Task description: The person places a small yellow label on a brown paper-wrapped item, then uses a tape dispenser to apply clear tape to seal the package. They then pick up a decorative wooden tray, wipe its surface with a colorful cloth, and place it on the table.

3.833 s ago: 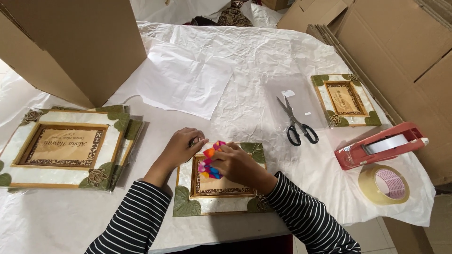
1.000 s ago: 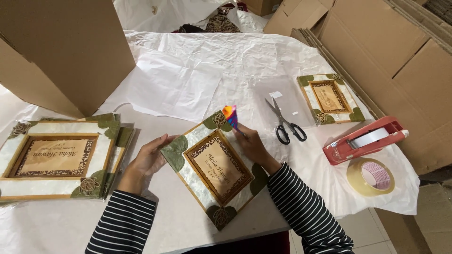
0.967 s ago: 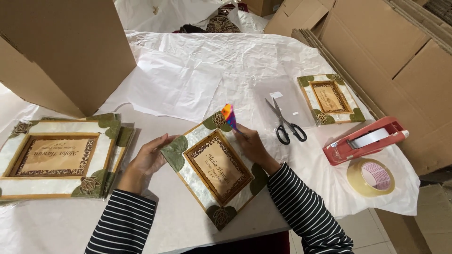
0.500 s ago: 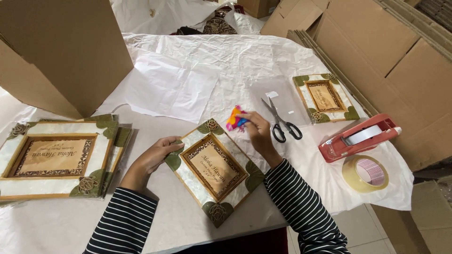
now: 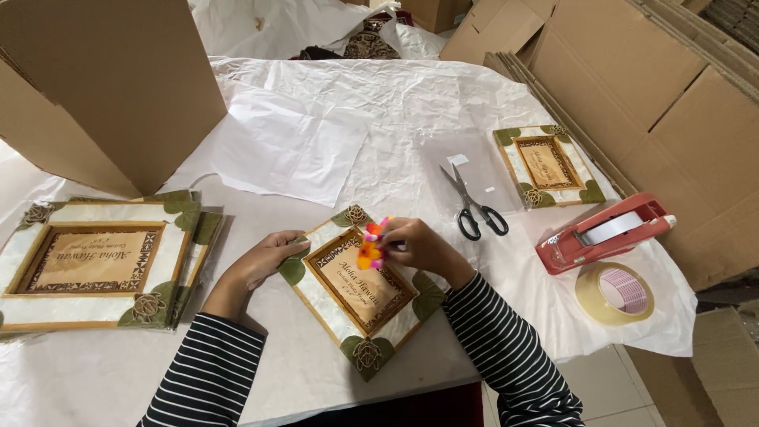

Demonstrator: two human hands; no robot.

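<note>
While the left hand point(image 5: 265, 257) steadies the picture frame point(image 5: 360, 292) (tilted), the right hand point(image 5: 415, 243) pinches bright flowers point(image 5: 370, 245).

Big brown cardboard box point(image 5: 103, 87) open at far left, flat brown cartons point(image 5: 672, 95) stacked along right

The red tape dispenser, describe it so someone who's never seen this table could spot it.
On the white paper-covered table, look to the right edge beside the flattened cardboard boxes. The red tape dispenser lies just above a loose tan tape roll; it is the only red thing there.

Probably a packing workshop: cardboard boxes point(image 5: 111, 87), wrapping paper point(image 5: 292, 142), tape dispenser point(image 5: 605, 232), stacked frames point(image 5: 95, 261).
</note>
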